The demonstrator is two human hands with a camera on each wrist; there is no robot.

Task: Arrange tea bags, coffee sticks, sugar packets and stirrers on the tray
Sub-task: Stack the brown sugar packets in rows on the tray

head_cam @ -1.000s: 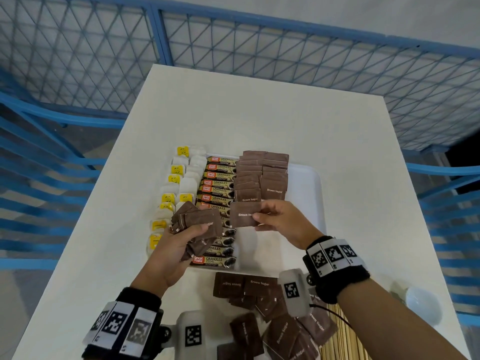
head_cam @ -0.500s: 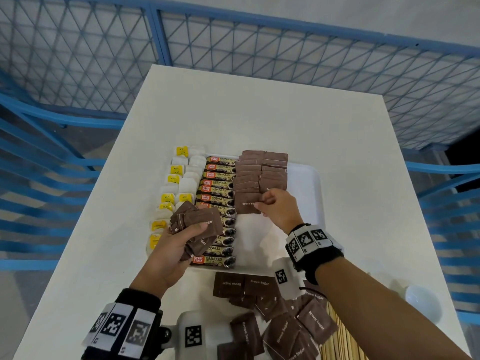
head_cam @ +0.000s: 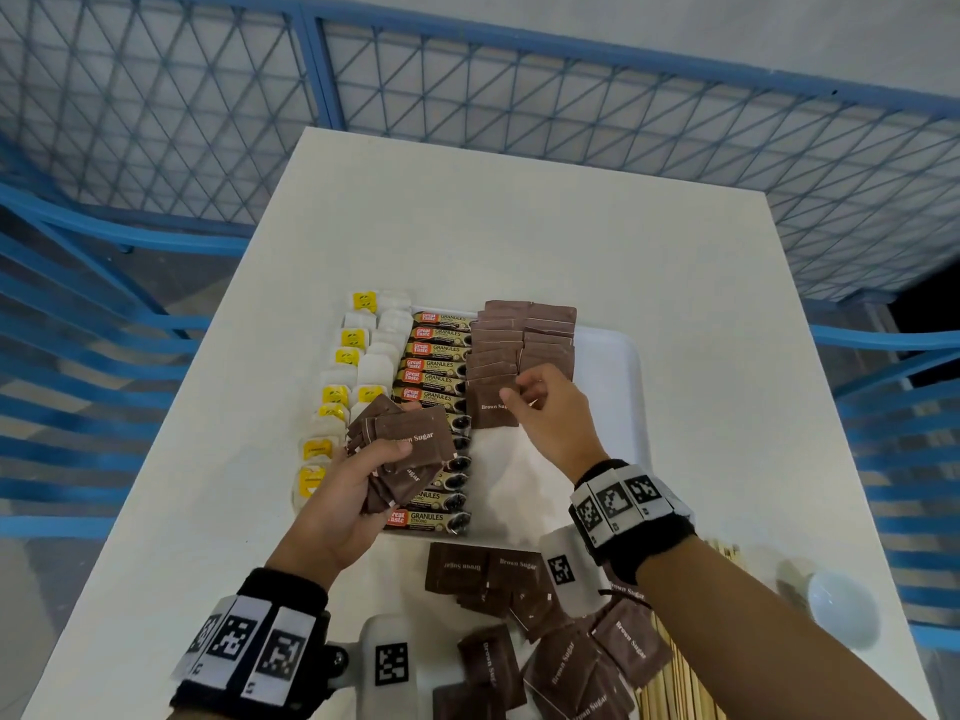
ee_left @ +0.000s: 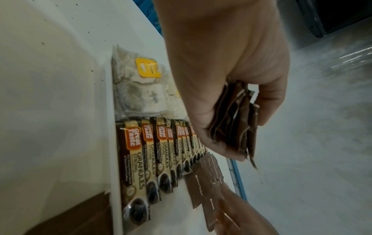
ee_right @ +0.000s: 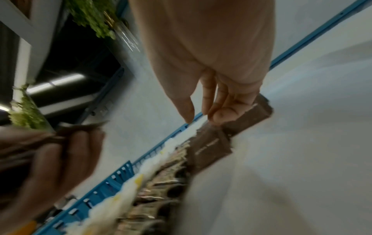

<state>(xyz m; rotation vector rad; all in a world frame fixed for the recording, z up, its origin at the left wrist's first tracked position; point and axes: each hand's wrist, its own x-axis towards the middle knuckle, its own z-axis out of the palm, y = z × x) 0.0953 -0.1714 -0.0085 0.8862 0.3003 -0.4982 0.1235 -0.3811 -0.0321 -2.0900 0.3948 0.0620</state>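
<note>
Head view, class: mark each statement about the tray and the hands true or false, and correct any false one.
1. The left hand grips a bunch of brown sugar packets. True.
2. The coffee sticks lie between the tea bags and the sugar rows on the tray. True.
3. The right hand holds a wooden stirrer. False: its fingertips rest at the nearest packet of the sugar rows.
4. All sugar packets are on the tray. False: loose packets lie on the table in front of it.
</note>
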